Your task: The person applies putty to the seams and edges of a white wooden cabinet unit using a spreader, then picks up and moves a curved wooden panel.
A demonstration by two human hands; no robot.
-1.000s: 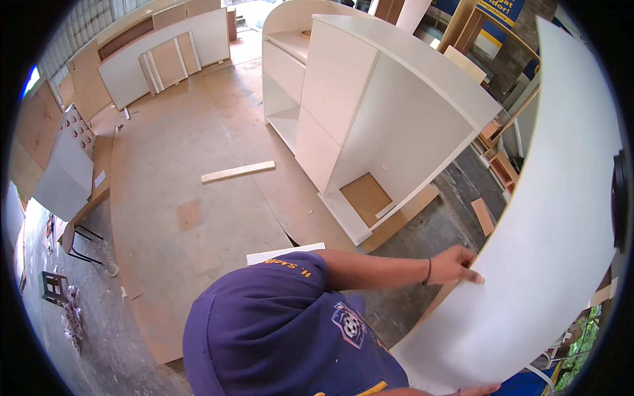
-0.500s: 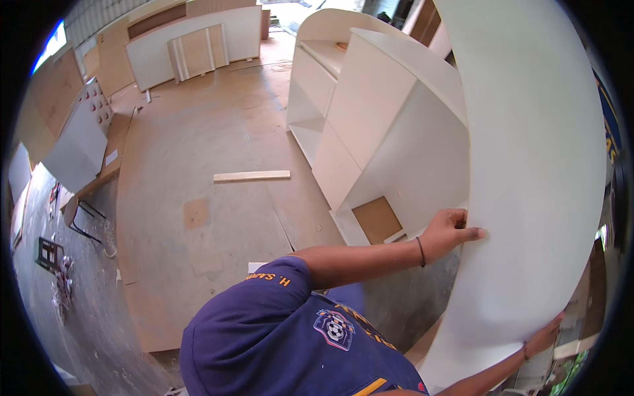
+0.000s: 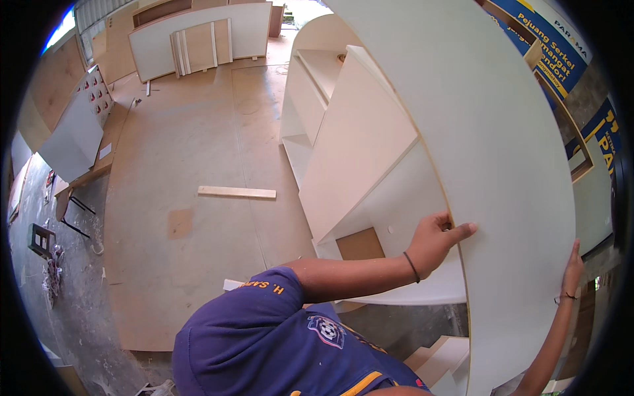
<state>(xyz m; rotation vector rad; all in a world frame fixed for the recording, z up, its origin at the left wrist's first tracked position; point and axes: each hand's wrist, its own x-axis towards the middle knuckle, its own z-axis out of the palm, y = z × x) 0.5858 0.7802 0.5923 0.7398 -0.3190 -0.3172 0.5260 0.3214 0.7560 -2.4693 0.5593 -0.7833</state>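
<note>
A large, long white panel [image 3: 489, 152] stands up in front of me, its top leaning left. My left hand [image 3: 437, 245] grips the panel's left edge, thumb flat on the white face and fingers curled behind it. At the opposite edge, my right hand [image 3: 573, 272] holds the panel, its fingers lying along that side and partly hidden. Just behind the panel is a white cabinet [image 3: 353, 142] with a rounded end and open compartments; the panel covers part of it. A brown square patch [image 3: 360, 244] shows inside the cabinet's lower part.
A wooden strip [image 3: 236, 192] lies on the board-covered floor [image 3: 178, 152]. White and plywood panels [image 3: 148, 56] lean at the back. On the left are a chair [image 3: 76, 211] and a dark stool [image 3: 41, 241]. Blue banners [image 3: 551, 46] and framed pieces stand at the right.
The panel has tilted, its top swinging left over the cabinet and uncovering the banners at right. My right hand has moved up along its edge; my left hand keeps its grip.
</note>
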